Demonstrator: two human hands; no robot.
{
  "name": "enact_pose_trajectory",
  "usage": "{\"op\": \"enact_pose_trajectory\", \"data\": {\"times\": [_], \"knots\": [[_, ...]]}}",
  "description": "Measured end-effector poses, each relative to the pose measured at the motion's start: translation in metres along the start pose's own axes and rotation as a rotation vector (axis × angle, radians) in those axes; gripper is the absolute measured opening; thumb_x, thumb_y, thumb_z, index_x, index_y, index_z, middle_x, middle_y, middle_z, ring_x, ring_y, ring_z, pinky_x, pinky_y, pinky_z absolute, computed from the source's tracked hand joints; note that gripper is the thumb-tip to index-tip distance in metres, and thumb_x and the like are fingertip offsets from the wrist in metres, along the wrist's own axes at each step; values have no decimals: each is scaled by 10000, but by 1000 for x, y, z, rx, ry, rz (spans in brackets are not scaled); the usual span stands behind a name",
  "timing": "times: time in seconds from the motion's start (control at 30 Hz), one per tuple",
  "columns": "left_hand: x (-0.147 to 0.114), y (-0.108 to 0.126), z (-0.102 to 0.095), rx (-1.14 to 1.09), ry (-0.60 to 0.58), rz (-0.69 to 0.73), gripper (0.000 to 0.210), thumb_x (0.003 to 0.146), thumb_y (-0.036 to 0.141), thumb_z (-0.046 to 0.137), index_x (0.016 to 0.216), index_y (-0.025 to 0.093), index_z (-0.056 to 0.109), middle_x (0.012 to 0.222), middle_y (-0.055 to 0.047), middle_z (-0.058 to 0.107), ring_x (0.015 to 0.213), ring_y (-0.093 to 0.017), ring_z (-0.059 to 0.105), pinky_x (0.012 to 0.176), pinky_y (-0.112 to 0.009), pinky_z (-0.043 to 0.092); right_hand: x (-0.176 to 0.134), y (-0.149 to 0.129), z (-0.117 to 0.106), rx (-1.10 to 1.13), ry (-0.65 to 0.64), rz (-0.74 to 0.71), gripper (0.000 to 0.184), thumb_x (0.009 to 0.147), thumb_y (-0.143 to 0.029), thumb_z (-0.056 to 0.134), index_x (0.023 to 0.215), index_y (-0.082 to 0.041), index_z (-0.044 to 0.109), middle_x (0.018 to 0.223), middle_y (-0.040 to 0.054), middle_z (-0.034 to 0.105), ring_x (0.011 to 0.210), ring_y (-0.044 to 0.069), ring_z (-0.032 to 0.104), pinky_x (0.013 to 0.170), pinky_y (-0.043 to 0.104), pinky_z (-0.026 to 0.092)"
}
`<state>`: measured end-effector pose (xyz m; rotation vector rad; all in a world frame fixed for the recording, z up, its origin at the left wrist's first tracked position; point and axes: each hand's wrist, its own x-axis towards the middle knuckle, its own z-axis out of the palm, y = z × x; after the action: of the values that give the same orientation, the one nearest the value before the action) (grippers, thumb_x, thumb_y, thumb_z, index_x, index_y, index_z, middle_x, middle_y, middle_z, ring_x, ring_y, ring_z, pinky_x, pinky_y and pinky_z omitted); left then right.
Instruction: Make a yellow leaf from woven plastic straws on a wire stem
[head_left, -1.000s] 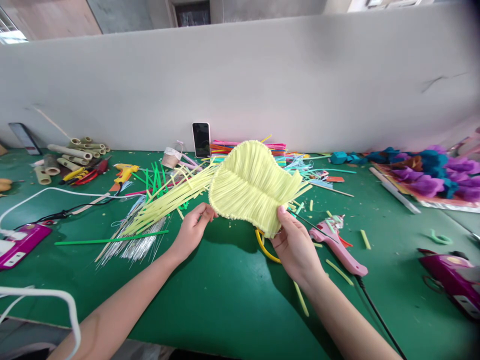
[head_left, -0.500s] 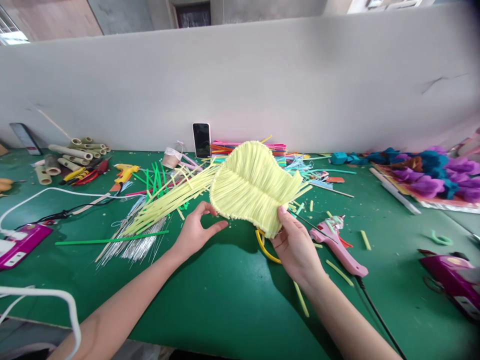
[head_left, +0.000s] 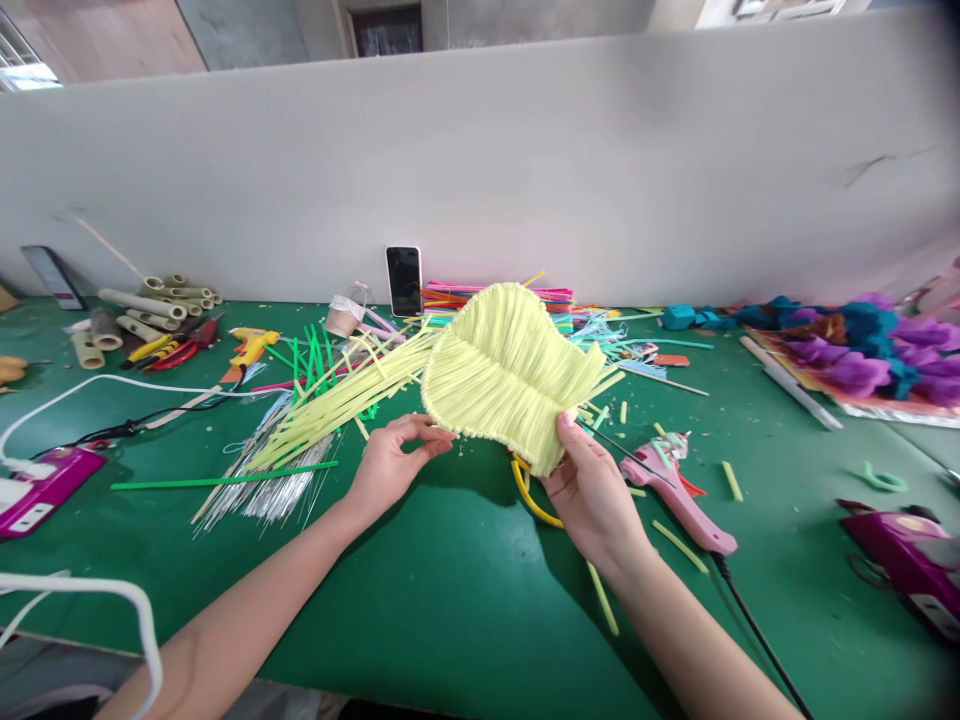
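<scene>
A pale yellow leaf [head_left: 510, 370] made of pipe cleaners laid side by side, with a ridge along its middle, is raised above the green table. My right hand [head_left: 596, 490] grips its lower right end between thumb and fingers. At the leaf's lower left edge is my left hand [head_left: 394, 460], thumb and index fingertip pinched together. Whether anything thin is between those fingertips, I cannot make out. A yellow curved strip [head_left: 534, 500] shows below the leaf, and a pink glue gun [head_left: 686, 500] lies right of my right hand.
Left of the leaf lie yellow pipe cleaners [head_left: 352, 400] and silvery wires [head_left: 281, 480]. A phone [head_left: 404, 281] leans on the white partition [head_left: 480, 170]. Farther left are a yellow glue gun [head_left: 253, 346], bamboo tubes [head_left: 154, 310] and a purple power strip [head_left: 52, 490]. Purple flowers [head_left: 855, 370] sit right.
My left thumb and index finger have closed from apart into a pinch at the leaf's lower edge. The leaf and my right hand have hardly moved.
</scene>
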<state>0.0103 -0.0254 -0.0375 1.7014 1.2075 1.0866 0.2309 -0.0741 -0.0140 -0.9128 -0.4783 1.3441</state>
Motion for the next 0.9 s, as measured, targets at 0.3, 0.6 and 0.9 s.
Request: {"op": "enact_pose_trajectory", "data": {"times": [0.3,0.6,0.9], "knots": [[2,-1,-2,140,-57,85,247,891,408,576,880,257,772,972,-40,763,1065,-269,656,1005,-439,457,0,0,0,6,2,2,297,777,-389,767,996,-191,740,998,31,771,880,189,733,698,222,622],[1,-4,-2,56,-70,52,112,770,364,742,775,254,761,917,-47,768,1036,-274,660,970,-461,489,1,0,-1,0,-3,-3,290,776,-391,767,990,-197,740,1029,31,765,886,193,733,694,233,624],[-1,3,-2,90,-43,83,246,761,339,752,650,218,569,936,-48,728,987,-251,653,933,-446,472,0,0,-1,-4,6,-2,262,800,-376,747,986,-192,742,1036,31,764,887,179,732,706,212,621]]}}
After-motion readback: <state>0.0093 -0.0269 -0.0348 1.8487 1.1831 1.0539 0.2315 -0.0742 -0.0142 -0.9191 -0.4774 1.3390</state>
